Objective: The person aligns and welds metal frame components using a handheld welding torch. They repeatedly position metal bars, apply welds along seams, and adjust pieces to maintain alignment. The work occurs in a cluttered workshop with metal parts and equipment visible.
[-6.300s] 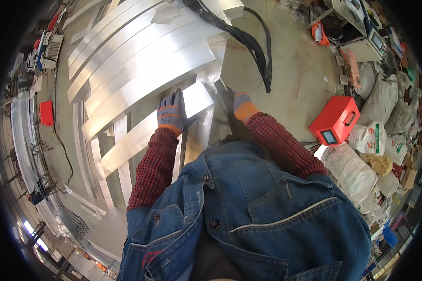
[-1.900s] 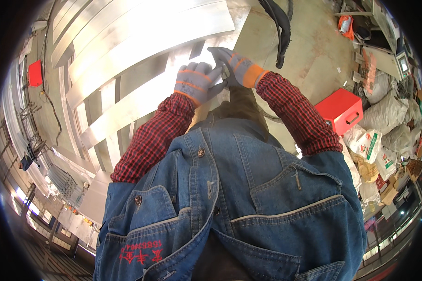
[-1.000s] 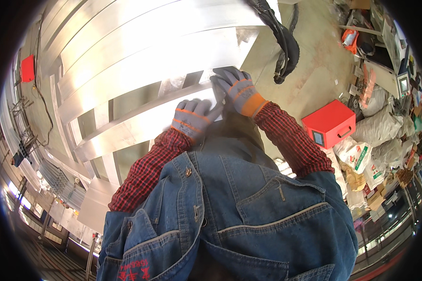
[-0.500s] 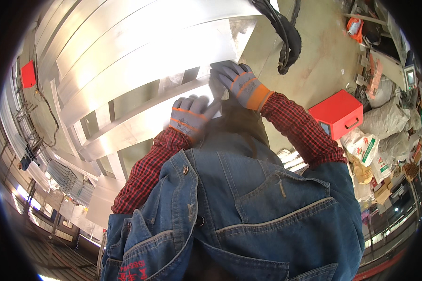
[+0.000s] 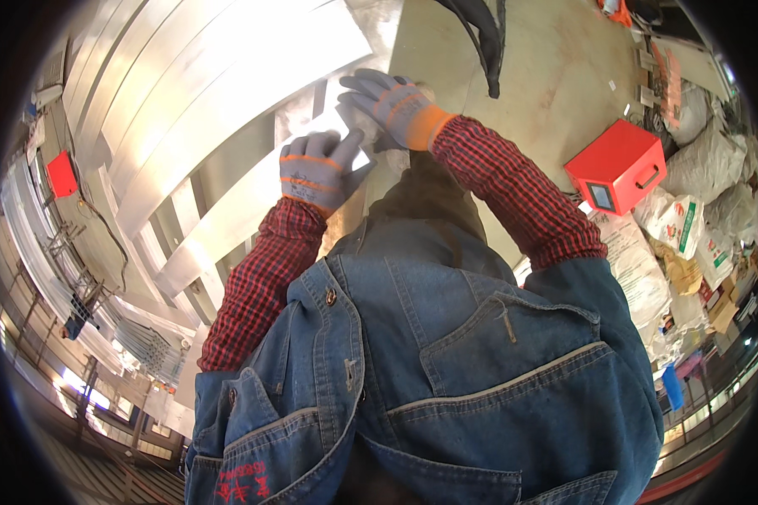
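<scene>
My left hand [image 5: 313, 175], in a grey glove with orange bands, lies over the near end of a bright metal strip [image 5: 242, 187], thumb spread away from the fingers. Just beyond and to the right, my right hand [image 5: 396, 108] wears a matching glove. Its fingers are bent over the edge of a small grey metal piece [image 5: 354, 118] between the two hands; the thumb is hidden. Glare and blur obscure where this piece ends and whether it joins the strip.
Long pale metal panels [image 5: 253, 63] cover the upper left, with crossing strips below. At the right stand a red box with a handle [image 5: 619, 168] and several white sacks [image 5: 669, 220]. A black cable bundle [image 5: 487, 50] hangs at the top. Another red box [image 5: 61, 173] is far left.
Both hands have shifted left and slightly farther away in the picture. The whole view has turned a little, so the panels, cable and red boxes appear displaced.
</scene>
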The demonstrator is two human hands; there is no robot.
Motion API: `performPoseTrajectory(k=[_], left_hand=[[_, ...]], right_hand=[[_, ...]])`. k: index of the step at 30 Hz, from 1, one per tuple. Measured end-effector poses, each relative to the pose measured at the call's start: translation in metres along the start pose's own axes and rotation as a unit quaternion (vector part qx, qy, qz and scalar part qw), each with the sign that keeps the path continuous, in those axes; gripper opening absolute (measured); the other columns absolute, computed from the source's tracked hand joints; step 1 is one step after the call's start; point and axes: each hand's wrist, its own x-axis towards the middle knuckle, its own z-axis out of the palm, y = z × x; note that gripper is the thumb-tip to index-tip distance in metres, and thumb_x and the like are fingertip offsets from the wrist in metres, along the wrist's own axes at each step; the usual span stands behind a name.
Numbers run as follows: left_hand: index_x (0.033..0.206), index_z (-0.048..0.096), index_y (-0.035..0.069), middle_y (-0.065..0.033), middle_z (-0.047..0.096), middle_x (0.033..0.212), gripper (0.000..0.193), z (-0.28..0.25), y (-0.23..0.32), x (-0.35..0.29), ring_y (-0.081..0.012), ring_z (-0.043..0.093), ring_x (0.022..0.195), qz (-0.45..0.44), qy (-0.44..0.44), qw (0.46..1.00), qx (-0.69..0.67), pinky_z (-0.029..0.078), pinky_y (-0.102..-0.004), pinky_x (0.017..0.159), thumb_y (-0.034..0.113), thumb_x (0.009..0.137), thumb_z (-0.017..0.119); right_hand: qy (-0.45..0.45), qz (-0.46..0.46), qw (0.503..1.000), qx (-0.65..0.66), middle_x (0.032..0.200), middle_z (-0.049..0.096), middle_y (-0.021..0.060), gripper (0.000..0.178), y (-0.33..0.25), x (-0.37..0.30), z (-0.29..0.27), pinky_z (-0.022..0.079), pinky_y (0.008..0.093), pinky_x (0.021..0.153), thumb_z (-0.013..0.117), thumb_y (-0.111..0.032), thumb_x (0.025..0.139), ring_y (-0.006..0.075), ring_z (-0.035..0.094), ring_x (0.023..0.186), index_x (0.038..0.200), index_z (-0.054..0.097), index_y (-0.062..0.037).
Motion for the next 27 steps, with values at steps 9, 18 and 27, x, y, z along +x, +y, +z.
performPoseTrajectory(k=[9,18,27], left_hand=[[0.136,0.082,0.025,-0.0124,0.078,0.124,0.058,-0.002,0.007,0.001,-0.0389,0.071,0.119,-0.023,-0.011,0.999,0.036,0.059,-0.0552,0.100,0.049,0.085,0.098],[0.135,0.081,0.025,-0.0112,0.078,0.119,0.056,0.002,0.006,-0.001,-0.0389,0.071,0.114,-0.012,0.007,0.999,0.046,0.060,-0.0530,0.097,0.046,0.085,0.098],[0.134,0.080,0.026,-0.0073,0.080,0.116,0.059,0.001,0.009,0.003,-0.0337,0.073,0.113,-0.018,0.001,0.999,0.046,0.058,-0.0537,0.097,0.047,0.081,0.099]], right_hand=[[0.029,0.003,0.999,-0.020,0.192,0.024,-0.0025,0.116,0.001,-0.003,0.014,0.050,0.0516,0.128,0.101,-0.042,0.085,0.0287,0.038,0.171,0.180,0.037,-0.0223],[0.116,0.014,0.993,-0.028,0.181,0.046,0.0091,0.090,-0.003,-0.019,0.024,0.051,0.0492,0.126,0.091,-0.041,0.096,0.0354,0.056,0.157,0.172,0.049,-0.0182],[0.173,0.072,0.856,0.482,0.162,0.064,0.0202,0.065,-0.056,-0.062,0.054,0.051,0.0460,0.124,0.069,-0.055,0.110,0.0423,0.064,0.145,0.152,0.070,-0.0061]])
